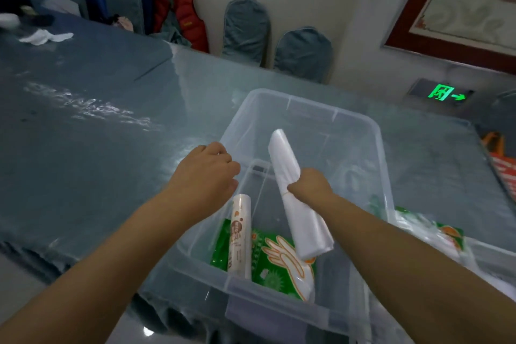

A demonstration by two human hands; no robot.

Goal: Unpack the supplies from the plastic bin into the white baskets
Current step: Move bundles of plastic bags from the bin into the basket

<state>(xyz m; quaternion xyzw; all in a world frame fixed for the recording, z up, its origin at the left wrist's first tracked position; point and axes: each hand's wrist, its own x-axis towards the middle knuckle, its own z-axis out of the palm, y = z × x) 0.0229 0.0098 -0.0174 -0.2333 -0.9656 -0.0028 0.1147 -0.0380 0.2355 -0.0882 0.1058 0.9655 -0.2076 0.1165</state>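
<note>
A clear plastic bin (371, 148) stands on the table in front of me. My right hand (310, 186) is shut on a white roll of plastic bags (303, 220), held slanted above the bin's inside. My left hand (208, 170) rests with curled fingers on the bin's left rim, gripping it. Inside the bin lie a white roll with orange print (240, 237) and a green pack of disposable gloves (279, 262). No white basket is plainly in view.
The table (83, 120) has a blue cloth under a glossy clear sheet. Another green pack (435, 234) lies right of the bin at the edge of a pale container. Covered chairs (245, 28) and a red jacket (181, 11) line the far wall.
</note>
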